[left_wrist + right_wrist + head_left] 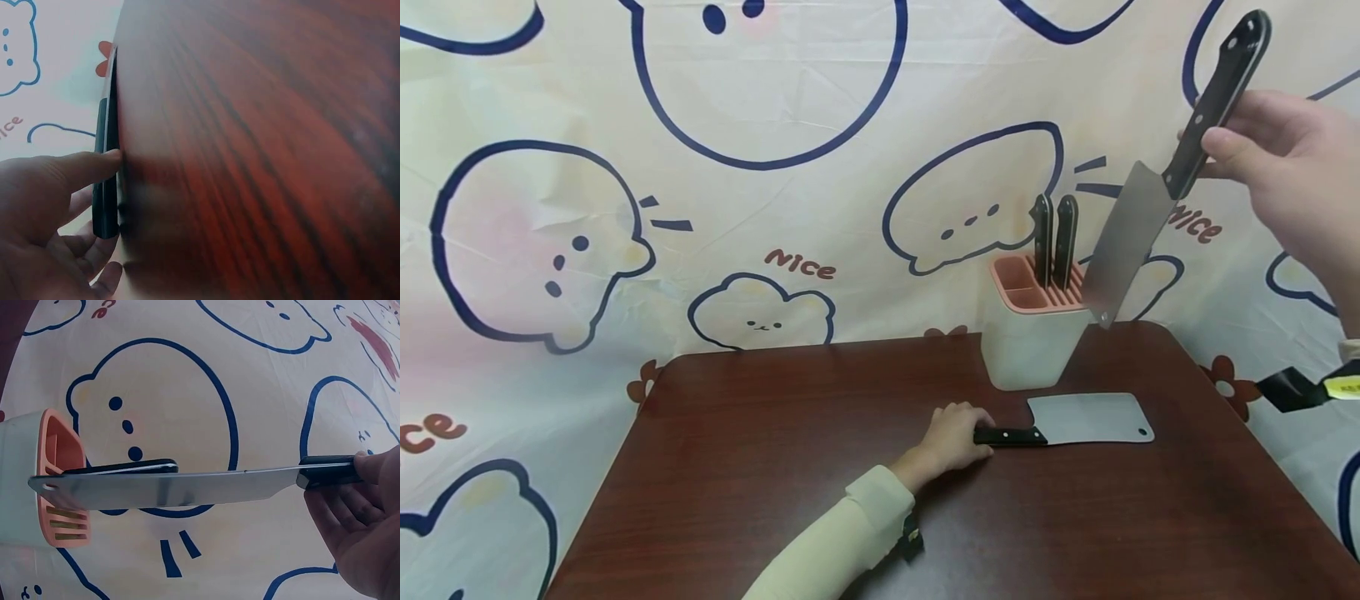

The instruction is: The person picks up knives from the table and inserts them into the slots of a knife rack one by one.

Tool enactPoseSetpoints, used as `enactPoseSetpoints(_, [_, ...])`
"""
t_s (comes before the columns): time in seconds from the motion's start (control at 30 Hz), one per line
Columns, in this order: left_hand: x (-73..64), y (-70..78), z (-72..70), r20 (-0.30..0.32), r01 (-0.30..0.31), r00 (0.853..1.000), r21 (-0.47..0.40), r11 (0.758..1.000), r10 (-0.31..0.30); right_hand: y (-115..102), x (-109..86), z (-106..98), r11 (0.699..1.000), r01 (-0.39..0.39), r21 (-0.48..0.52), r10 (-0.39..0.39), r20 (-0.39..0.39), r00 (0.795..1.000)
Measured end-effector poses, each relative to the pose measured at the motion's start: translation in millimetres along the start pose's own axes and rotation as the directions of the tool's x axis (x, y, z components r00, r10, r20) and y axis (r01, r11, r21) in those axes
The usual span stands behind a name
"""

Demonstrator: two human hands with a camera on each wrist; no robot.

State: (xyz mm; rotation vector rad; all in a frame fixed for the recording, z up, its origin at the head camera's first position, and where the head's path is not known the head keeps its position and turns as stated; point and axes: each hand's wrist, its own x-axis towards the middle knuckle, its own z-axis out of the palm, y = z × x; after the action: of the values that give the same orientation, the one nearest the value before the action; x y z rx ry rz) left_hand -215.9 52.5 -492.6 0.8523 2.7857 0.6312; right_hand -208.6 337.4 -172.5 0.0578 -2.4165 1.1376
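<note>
High at the right, my right hand (1285, 150) grips the black handle of a cleaver (1131, 237) between thumb and fingers. Its broad blade slants down to the left, the holed end close by the rim of a knife block (1030, 342). In the right wrist view that cleaver (169, 489) overlaps the block's slots. On the table, a second cleaver (1090, 418) lies flat with its blade pointing right. My left hand (953, 437) pinches the end of its handle (106, 194), thumb on one side and fingers on the other.
The block is white with a salmon top of slots and open compartments. Two black-handled knives (1055, 242) stand upright in it. It sits at the back right of the dark brown wooden table (760, 483). A cartoon-printed cloth (790, 208) hangs behind the table.
</note>
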Motion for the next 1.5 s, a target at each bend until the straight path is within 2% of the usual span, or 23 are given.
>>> enactPoseSetpoints(0.13, [0.4,0.0,0.5,-0.014,0.006,1.0,0.004,1.0,-0.006,-1,6.0,4,0.998,0.036,0.046,-0.036,-0.007,0.999])
enactPoseSetpoints(0.3, [-0.6,-1.4,-1.1,-0.003,0.001,1.0,-0.008,1.0,-0.001,1,11.7,10,0.987,0.073,0.142,-0.075,0.007,0.997])
enactPoseSetpoints(0.5, [-1.7,-6.2,-8.1,0.013,0.004,1.0,-0.037,0.999,-0.004,1,17.2,15,0.99,0.046,0.134,-0.049,0.017,0.999])
enactPoseSetpoints(0.67, [-3.4,-11.4,-13.2,0.032,0.01,0.999,-0.095,0.995,-0.007,2,22.8,19,0.991,0.025,0.134,-0.026,0.009,1.0])
enactPoseSetpoints(0.83, [-4.6,-16.2,-19.4,0.045,-0.022,0.999,-0.172,0.985,0.031,5,26.8,23,0.992,0.012,0.125,-0.012,0.004,1.0])
enactPoseSetpoints(1.0, [-6.6,-23.5,-23.4,0.045,-0.07,0.995,-0.283,0.956,0.087,8,30.0,26,0.993,-0.004,0.119,0.001,0.027,1.0])
enactPoseSetpoints(1.2, [-7.9,-29.5,-27.1,0.031,-0.056,0.997,-0.436,0.898,0.077,10,34.4,30,0.989,0.018,0.147,-0.024,0.041,0.999])
enactPoseSetpoints(1.4, [-11.1,-27.1,-35.1,-0.032,-0.071,0.997,-0.548,0.833,0.064,11,36.4,29,0.989,0.014,0.148,-0.019,0.035,0.999])
enactPoseSetpoints(1.5, [-12.2,-26.4,-39.8,-0.084,-0.102,0.994,-0.564,0.82,0.066,12,36.5,29,0.991,0.006,0.134,-0.01,0.031,0.999])
